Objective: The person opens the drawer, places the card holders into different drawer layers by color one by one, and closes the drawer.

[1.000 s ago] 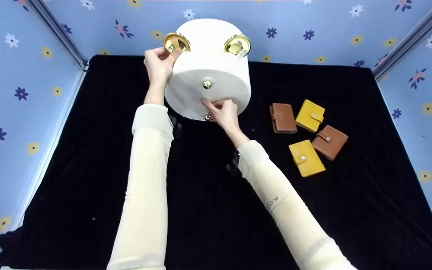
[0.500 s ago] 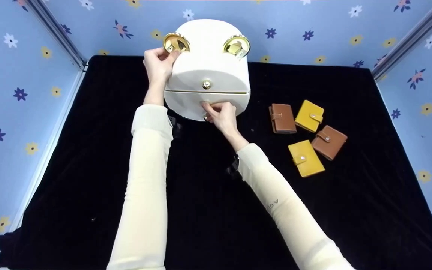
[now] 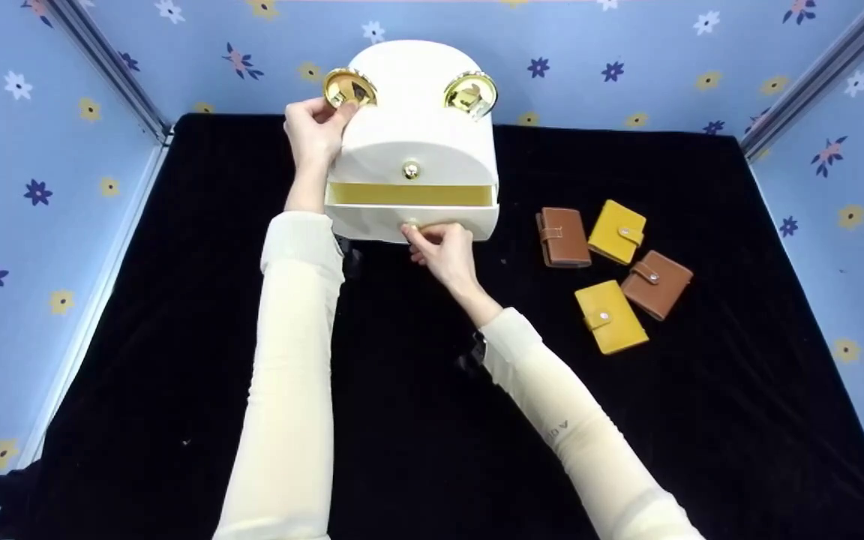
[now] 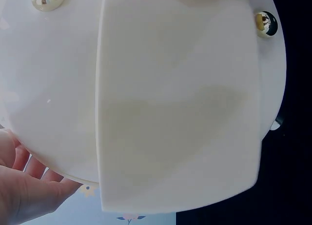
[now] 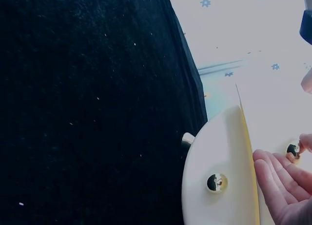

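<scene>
A white rounded drawer cabinet with two gold cup-shaped ears stands at the back. My left hand grips its left gold ear, thumb on the front face. In the left wrist view, the fingers of that hand lie along the cabinet's side. My right hand pinches the gold knob of the middle drawer. That drawer is partly pulled out, and its yellow inside shows. Above it the top drawer's knob is untouched; the bottom drawer's knob shows below.
Four-sided snap wallets lie to the right on the black cloth: brown ones and yellow ones. Blue flowered walls enclose the back and sides.
The middle drawer has slid out of the cabinet toward me, from closed to partly open. My right hand has come back with its knob; my left hand stays on the ear.
</scene>
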Demonstrator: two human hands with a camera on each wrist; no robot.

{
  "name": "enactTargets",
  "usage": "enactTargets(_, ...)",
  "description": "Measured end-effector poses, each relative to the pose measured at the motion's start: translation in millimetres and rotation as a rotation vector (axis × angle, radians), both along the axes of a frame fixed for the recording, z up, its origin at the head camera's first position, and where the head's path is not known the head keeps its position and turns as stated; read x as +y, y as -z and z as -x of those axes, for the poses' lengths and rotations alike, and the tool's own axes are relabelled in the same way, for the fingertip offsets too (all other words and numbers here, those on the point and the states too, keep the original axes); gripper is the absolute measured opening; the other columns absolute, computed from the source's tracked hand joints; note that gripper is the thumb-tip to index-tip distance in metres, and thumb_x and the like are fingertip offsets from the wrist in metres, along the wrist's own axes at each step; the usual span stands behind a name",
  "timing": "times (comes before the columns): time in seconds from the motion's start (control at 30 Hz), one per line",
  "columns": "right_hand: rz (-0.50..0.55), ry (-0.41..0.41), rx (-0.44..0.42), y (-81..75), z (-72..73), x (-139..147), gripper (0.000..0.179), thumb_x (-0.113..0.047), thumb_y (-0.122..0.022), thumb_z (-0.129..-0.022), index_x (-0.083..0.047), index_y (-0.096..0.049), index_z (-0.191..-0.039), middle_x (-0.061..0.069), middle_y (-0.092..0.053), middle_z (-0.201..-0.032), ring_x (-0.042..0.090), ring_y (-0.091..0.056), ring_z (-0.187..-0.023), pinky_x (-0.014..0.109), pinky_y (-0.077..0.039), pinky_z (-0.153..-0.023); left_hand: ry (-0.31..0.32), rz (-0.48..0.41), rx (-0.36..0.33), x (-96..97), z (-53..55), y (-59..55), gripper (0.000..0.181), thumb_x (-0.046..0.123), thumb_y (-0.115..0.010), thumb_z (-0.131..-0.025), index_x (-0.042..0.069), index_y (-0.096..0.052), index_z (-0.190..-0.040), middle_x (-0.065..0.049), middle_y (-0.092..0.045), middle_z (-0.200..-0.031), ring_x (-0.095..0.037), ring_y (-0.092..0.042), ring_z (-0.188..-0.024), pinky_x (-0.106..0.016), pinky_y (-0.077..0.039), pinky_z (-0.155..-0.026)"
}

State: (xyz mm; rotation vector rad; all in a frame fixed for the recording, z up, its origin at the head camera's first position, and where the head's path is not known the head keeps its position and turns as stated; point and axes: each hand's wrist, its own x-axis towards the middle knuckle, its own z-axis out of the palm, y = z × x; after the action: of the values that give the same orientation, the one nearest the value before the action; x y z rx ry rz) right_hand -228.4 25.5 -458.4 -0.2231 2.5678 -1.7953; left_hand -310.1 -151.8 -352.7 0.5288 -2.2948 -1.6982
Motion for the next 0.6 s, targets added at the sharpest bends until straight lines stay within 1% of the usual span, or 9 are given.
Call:
enactTargets(0.07,0.001,0.002,0.009,1.1,-4.5,1,0.034,-0.033,-0.064,-0.081,0.0,-0.071,-0.076,0.011,-0.064,-0.062,0.026,-0.062,-0.054,0.03,-0.051,-0.05,0.0,0.0,0.001,-0.1,0.3,0.2,0.026,0.024,-0.07,-0.077,0.007,-0.069,-0.096,-0.004,-0.067,-0.091,-0.012,-0.059,-0.081,-0.02,-0.044,-0.073)
enactTargets(0.23,0.001,0.001,0.012,3.3,-15.5,4,0.032,-0.033,-0.064,-0.081,-0.003,-0.071,-0.076,0.007,-0.064,-0.06,0.023,-0.062,-0.052,0.029,-0.05,-0.05,-0.004,0.009,-0.009,-0.5,1.0,-0.2,0.028,0.026,-0.07,-0.076,0.008,-0.069,-0.097,-0.004,-0.067,-0.092,-0.011,-0.059,-0.082,-0.02,-0.043,-0.074)
enactTargets(0.4,-0.009,-0.009,0.023,4.2,-26.8,6,0.032,-0.034,-0.064,-0.08,-0.003,-0.072,-0.076,0.005,-0.064,-0.059,0.023,-0.062,-0.052,0.025,-0.049,-0.048,-0.005,-0.011,-0.011,-0.2,1.0,-0.7,0.03,0.026,-0.071,-0.075,0.007,-0.069,-0.098,-0.005,-0.067,-0.093,-0.012,-0.059,-0.082,-0.02,-0.043,-0.075)
enactTargets(0.53,-0.006,-0.019,0.043,5.3,-35.6,9,0.033,-0.033,-0.064,-0.081,-0.001,-0.071,-0.075,0.007,-0.064,-0.06,0.027,-0.062,-0.053,0.023,-0.048,-0.047,-0.002,-0.026,-0.014,0.5,0.8,-0.7,0.03,0.026,-0.071,-0.075,0.007,-0.068,-0.099,-0.005,-0.067,-0.094,-0.013,-0.059,-0.084,-0.021,-0.044,-0.076)
enactTargets(0.6,-0.006,-0.023,0.05,5.7,-39.6,10,0.033,-0.032,-0.064,-0.081,-0.001,-0.071,-0.074,0.007,-0.064,-0.06,0.027,-0.062,-0.053,0.023,-0.048,-0.047,-0.003,-0.035,-0.015,0.8,0.9,-0.7,0.03,0.026,-0.071,-0.075,0.007,-0.068,-0.099,-0.005,-0.066,-0.095,-0.013,-0.059,-0.084,-0.021,-0.044,-0.075)
